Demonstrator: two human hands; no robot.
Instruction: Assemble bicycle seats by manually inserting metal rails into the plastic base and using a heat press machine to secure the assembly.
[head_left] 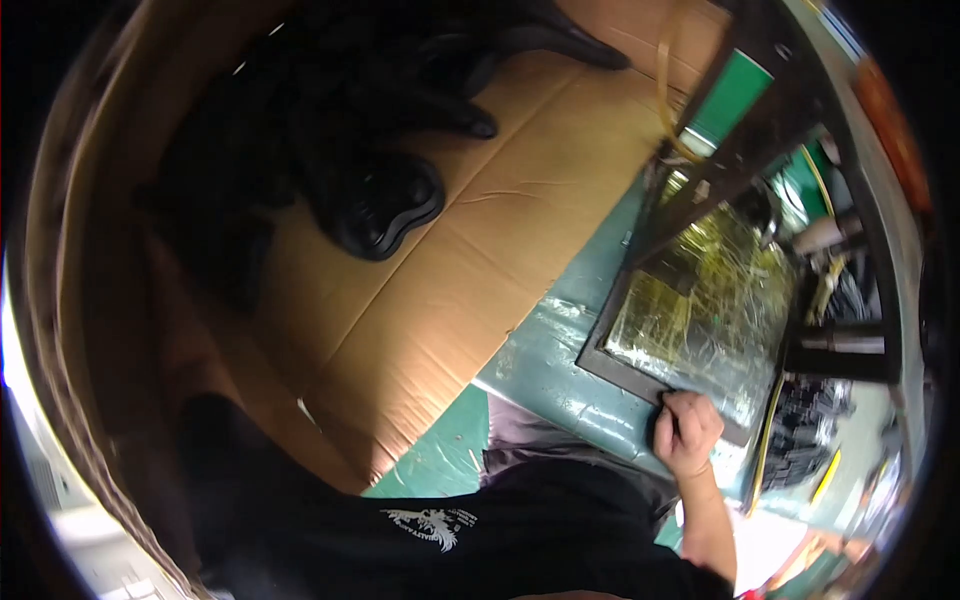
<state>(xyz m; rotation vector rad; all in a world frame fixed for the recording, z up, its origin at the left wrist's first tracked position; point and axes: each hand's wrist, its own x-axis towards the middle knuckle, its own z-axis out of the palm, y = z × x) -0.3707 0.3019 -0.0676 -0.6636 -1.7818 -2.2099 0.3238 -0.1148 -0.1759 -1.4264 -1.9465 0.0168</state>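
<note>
View of right hand point(690, 432) with fingers curled at dark frame point(628, 376) (cannot tell whether grasping; likewise for hidden left hand), right of cardboard point(530, 225) bearing black moulded pieces point(378, 205).

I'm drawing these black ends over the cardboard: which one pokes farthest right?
The pointed black end, topmost; the stubby end and wide rounded end below stop further left.

Green flooring point(435, 455) shows below the glossy green worktop point(545, 350). At right, a slim yellow stick point(827, 476) lies near a pile of black pieces point(803, 425). A yellowish tube point(664, 75) curves near the top; something orange point(890, 125) shows at upper right.
</note>
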